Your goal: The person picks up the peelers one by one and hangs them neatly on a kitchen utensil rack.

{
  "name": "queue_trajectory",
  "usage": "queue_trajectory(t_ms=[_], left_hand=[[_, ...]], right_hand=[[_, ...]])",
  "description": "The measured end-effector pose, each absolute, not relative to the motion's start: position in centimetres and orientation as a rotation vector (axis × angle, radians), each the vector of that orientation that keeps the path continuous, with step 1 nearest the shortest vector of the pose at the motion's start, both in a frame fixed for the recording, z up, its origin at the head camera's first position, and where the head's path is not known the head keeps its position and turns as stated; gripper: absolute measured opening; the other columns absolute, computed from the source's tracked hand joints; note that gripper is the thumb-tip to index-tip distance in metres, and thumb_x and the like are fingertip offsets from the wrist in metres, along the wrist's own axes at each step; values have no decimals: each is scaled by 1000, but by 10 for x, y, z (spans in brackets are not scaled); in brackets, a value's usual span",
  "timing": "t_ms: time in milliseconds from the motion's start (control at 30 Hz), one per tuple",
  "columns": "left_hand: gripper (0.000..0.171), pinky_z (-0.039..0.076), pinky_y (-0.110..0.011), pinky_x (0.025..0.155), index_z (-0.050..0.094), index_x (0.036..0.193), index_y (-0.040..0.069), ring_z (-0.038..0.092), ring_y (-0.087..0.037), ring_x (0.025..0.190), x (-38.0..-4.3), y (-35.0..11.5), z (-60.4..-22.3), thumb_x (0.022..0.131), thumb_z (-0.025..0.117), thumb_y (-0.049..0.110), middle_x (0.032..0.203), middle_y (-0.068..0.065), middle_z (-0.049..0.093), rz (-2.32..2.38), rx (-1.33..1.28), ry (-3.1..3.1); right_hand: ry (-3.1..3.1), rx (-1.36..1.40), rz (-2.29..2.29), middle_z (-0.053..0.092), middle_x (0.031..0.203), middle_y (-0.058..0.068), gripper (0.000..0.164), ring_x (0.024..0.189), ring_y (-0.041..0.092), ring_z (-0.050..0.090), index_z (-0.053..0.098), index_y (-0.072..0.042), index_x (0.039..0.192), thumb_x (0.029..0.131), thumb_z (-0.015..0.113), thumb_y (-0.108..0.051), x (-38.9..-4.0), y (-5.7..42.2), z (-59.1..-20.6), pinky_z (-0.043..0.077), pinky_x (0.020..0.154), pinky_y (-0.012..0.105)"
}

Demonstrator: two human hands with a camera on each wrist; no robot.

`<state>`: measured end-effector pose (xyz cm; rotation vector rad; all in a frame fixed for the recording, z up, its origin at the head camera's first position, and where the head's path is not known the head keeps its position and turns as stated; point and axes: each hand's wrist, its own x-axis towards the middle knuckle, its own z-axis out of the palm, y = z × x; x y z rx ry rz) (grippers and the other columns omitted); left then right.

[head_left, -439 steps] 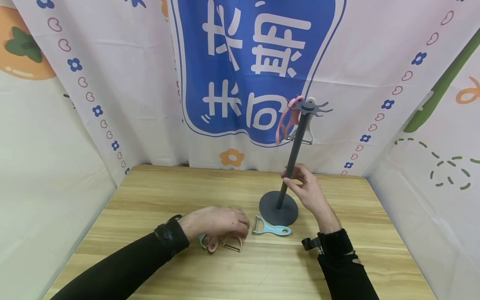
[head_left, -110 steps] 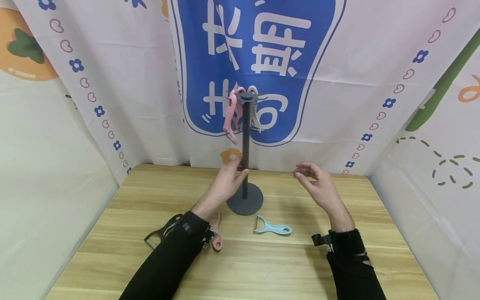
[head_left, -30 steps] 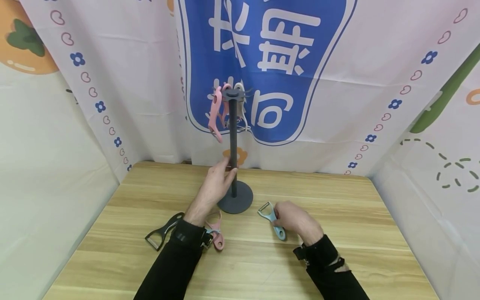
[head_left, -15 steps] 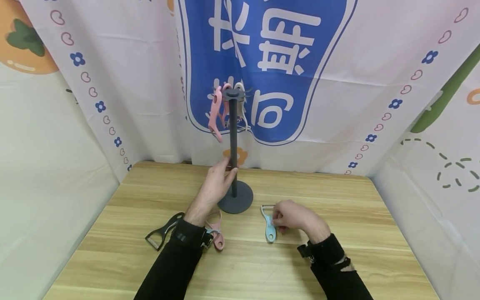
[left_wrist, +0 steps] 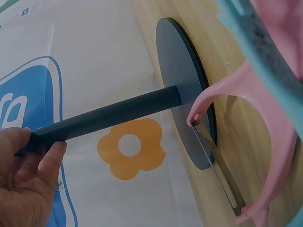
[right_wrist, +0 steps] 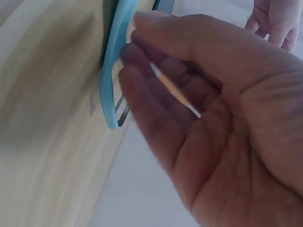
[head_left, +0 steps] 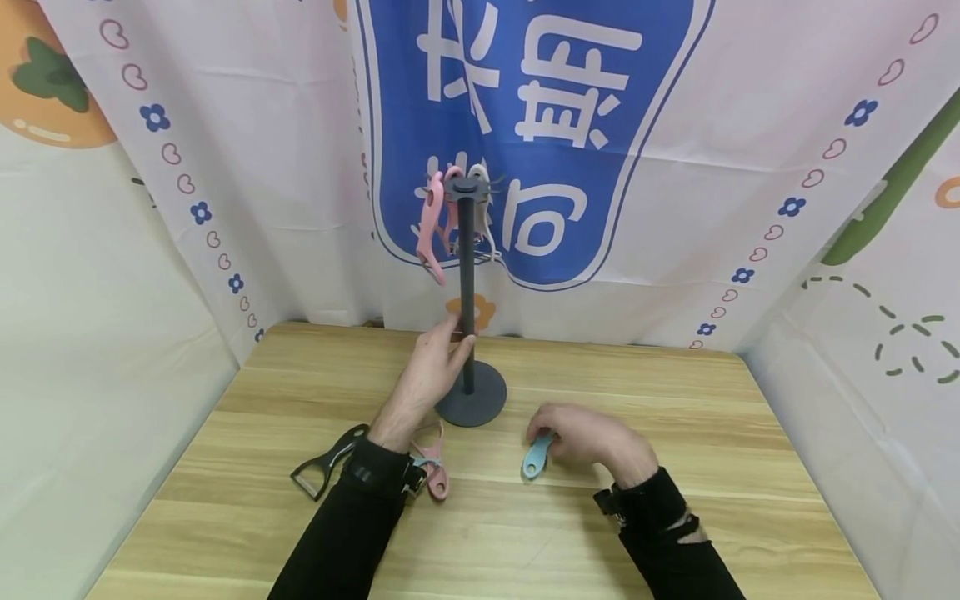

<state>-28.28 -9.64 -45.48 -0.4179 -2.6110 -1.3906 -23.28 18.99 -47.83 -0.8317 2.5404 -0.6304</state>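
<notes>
left hand [head_left: 429, 357] with fingers wrapped round the dark stand [head_left: 467, 275], couple of pink peelers [head_left: 427, 227] and a white peeler [head_left: 484, 223] hanging up top, right hand [head_left: 587, 436] with fingers pinching the light blue peeler [head_left: 537, 455], off to the stand's near right, black peeler [head_left: 333, 458] over left on the worktop [head_left: 675, 408]

A dark grey stand [head_left: 467, 275] with a slim pole, flat disc base and hooked top stands upright on the wooden desk [head_left: 675, 417], and a light blue Y-shaped peeler [head_left: 536, 460] is pinched in the right hand [head_left: 583, 434] near that base, its holed handle end toward the person.
</notes>
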Motion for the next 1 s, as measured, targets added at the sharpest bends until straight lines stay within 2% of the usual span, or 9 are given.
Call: queue_trajectory(t_ms=[133,267,567,1000], left_hand=[[32,70,-58,114,66,152,3,75,-44,144,-283,-96,-454,122,65,15,149,-24,75,-1385,-412,-2617],[32,70,-58,115,67,151,4,75,-44,144,-283,-96,-454,122,66,16,149,-23,76,-1382,-405,-2622],[33,70,-58,114,67,152,3,75,-44,144,-283,-96,-454,122,65,16,150,-24,75,-1388,-405,-2622],[34,70,-56,115,68,153,5,76,-42,143,-281,-94,-452,122,65,19,149,-23,76,-1394,-381,-2634]], right_hand=[[2559,-832,-604,80,131,6,37,124,24,75,85,-8,120,94,81,17,-232,187,-483,67,115,49],[2616,-912,-549,80,126,7,33,120,26,76,84,-6,117,93,83,17,-234,185,-486,68,112,47],[2707,-903,-469,80,121,5,27,116,26,74,84,-11,109,95,88,12,-236,182,-491,68,109,47],[2736,-821,-428,79,121,3,24,114,23,72,83,-13,109,95,93,4,-236,180,-491,67,108,47]])
